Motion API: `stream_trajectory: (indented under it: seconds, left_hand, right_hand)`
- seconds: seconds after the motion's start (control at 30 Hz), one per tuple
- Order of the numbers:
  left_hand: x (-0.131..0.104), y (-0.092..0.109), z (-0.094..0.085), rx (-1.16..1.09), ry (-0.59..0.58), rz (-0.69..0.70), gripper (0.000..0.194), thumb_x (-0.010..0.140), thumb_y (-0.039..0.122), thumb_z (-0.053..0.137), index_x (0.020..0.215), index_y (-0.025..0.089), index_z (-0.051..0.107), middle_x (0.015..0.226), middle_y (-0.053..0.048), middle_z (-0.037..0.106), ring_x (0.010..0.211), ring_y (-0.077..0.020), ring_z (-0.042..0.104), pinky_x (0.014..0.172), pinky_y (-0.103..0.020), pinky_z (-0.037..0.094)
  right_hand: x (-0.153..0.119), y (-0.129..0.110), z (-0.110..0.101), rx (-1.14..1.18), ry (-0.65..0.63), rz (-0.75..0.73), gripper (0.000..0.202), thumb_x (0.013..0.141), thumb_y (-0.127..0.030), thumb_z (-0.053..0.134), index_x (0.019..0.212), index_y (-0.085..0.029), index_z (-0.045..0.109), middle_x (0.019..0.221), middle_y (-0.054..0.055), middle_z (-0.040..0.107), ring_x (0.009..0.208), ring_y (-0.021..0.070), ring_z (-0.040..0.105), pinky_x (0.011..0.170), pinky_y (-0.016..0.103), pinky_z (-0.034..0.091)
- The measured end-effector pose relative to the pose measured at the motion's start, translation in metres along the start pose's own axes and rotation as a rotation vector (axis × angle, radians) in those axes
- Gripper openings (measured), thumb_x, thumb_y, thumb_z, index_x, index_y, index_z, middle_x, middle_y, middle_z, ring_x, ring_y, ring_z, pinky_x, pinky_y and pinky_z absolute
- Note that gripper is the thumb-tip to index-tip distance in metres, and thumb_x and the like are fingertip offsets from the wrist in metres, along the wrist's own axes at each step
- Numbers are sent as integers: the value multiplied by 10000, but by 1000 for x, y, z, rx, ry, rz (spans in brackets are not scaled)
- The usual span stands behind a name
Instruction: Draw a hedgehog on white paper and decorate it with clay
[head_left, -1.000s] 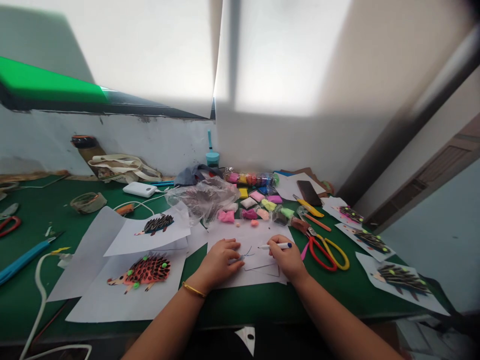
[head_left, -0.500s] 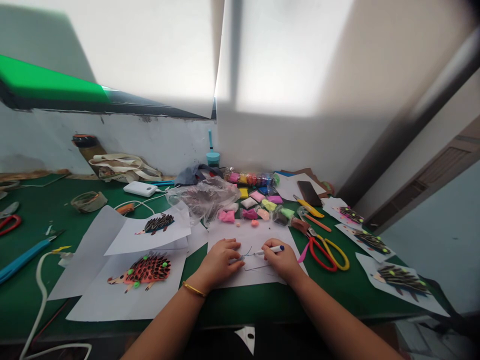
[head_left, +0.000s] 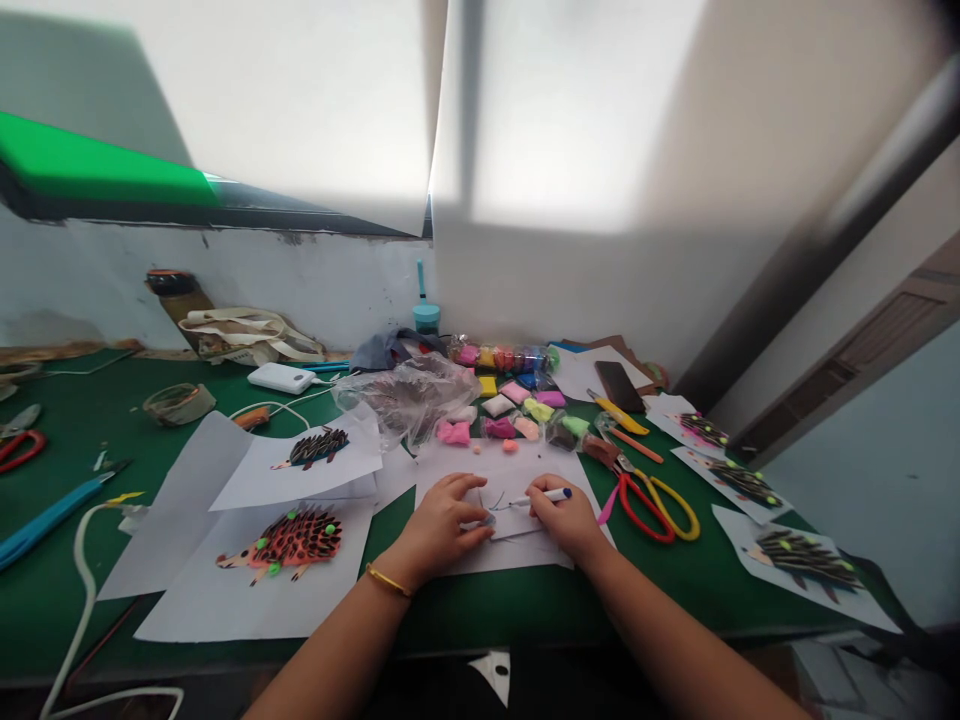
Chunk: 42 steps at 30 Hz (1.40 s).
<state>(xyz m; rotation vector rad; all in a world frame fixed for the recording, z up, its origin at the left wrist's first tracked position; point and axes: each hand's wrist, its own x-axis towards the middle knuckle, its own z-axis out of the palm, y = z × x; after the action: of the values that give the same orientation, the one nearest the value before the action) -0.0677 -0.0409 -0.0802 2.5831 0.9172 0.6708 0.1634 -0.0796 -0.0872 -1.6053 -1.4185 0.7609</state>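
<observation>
Pen (head_left: 556,495) pinched in right hand (head_left: 566,522), seemingly mid-drawing; left hand (head_left: 441,523) half-spread on paper (head_left: 540,464), grip unclear; next stroke needs steady paper.

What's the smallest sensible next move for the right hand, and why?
Probably guide the pen tip slightly left to the drawn lines: the right hand grips it, its tip points toward them, and the left hand lies on the paper beside them.

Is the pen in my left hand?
No, the pen is in your right hand, its tip pointing toward your left hand.
</observation>
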Motion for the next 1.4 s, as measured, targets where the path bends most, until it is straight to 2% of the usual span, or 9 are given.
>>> stream_trajectory:
  seconds: [0.2, 0.57, 1.17, 1.3, 1.4]
  left_hand:
    - [0, -2, 4, 27, -99, -27, 172, 802, 348, 735, 969, 321, 761, 1299, -25, 633, 1290, -312, 490, 1112, -544, 318]
    - [1, 0, 3, 31, -114, -43, 176, 804, 344, 732, 977, 325, 760, 1308, -20, 628, 1304, -309, 483, 1120, -525, 309]
    - [1, -2, 3, 26, -115, -44, 155, 810, 351, 725, 959, 322, 760, 1309, -12, 628, 1307, -313, 479, 1118, -531, 305]
    - [1, -1, 3, 40, -131, -43, 162, 816, 349, 719, 972, 329, 756, 1320, -9, 620, 1308, -314, 475, 1113, -536, 310]
    - [1, -1, 3, 44, -123, -41, 170, 808, 343, 727, 975, 330, 755, 1318, -12, 621, 1307, -312, 477, 1114, -529, 316]
  right_hand:
    - [-1, 0, 0, 5, -40, 15, 224, 803, -384, 509, 716, -213, 625, 623, -1, 675, 622, 182, 604, 584, 263, 417]
    - [-2, -8, -1, -38, -77, 5, 238, 808, -383, 511, 714, -214, 649, 654, 1, 693, 669, 191, 628, 634, 271, 424]
    - [1, -1, 0, -75, 56, -7, 158, 742, -305, 493, 648, -220, 587, 631, -12, 618, 645, 181, 560, 583, 265, 388]
    - [1, -4, -4, -26, 98, 40, 168, 746, -305, 488, 640, -216, 583, 594, -10, 590, 625, 179, 543, 559, 262, 376]
    - [4, -1, -7, 93, 134, 95, 181, 769, -324, 487, 676, -211, 593, 554, -15, 563, 572, 168, 518, 525, 259, 368]
